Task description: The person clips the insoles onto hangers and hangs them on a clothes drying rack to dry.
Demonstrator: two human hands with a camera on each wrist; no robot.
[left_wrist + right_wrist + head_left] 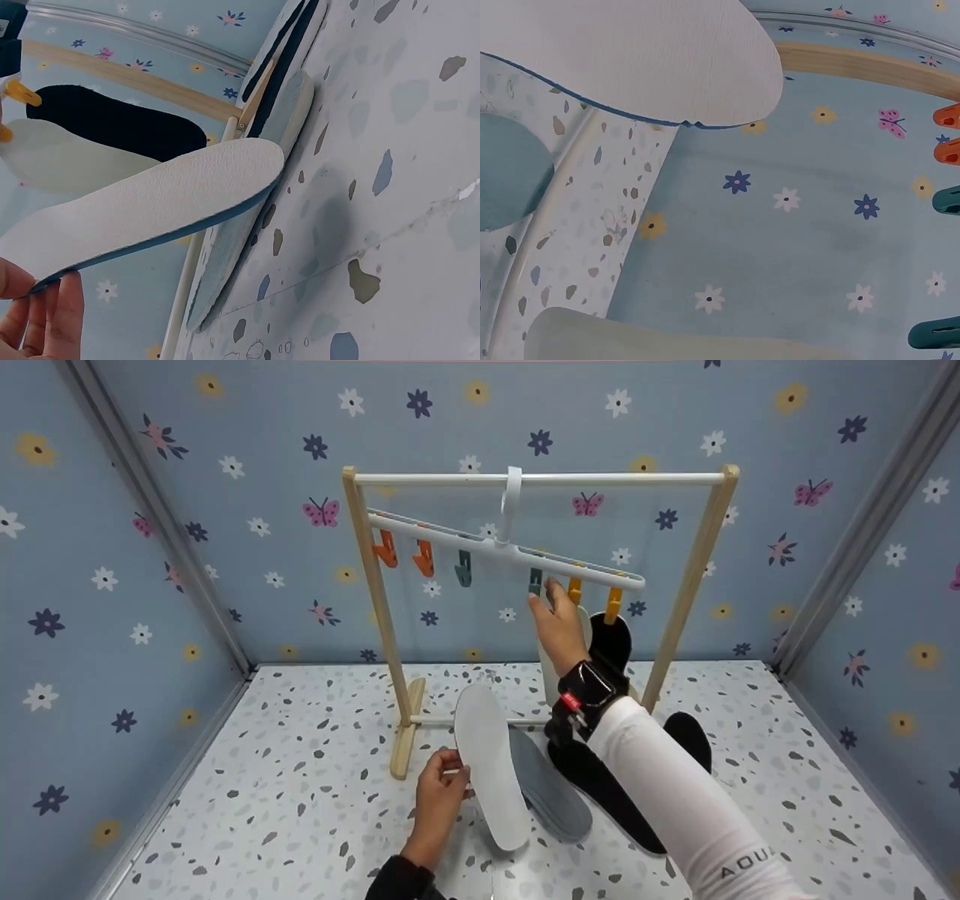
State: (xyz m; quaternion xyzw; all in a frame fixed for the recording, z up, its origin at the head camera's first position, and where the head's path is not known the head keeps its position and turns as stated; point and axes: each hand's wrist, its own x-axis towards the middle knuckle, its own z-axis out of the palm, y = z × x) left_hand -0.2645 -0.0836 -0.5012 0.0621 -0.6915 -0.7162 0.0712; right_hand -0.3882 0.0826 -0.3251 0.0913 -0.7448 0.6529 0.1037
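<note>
My left hand (pixel 439 795) pinches a white insole (pixel 489 769) by its side edge, thumb on one face and fingers on the other. A blue underside shows along its rim in the left wrist view. My right hand (pixel 561 626) is raised to the hanger, thumb and index finger extended at a dark green clip (pixel 535 580). That clip's lower end (pixel 934 332) shows in the right wrist view with no insole in it. Beside the hand, a cream insole (pixel 67 157) and a black insole (pixel 611 641) hang from yellow clips (pixel 613 606).
A tilted white hanger (pixel 450 540) hooks over the white bar of a wooden rack (pixel 379 607). Orange clips (pixel 424 559) and another green clip (pixel 464 570) hang on its left. On the speckled surface lie grey-blue insoles (pixel 555 795) and black insoles (pixel 604 787).
</note>
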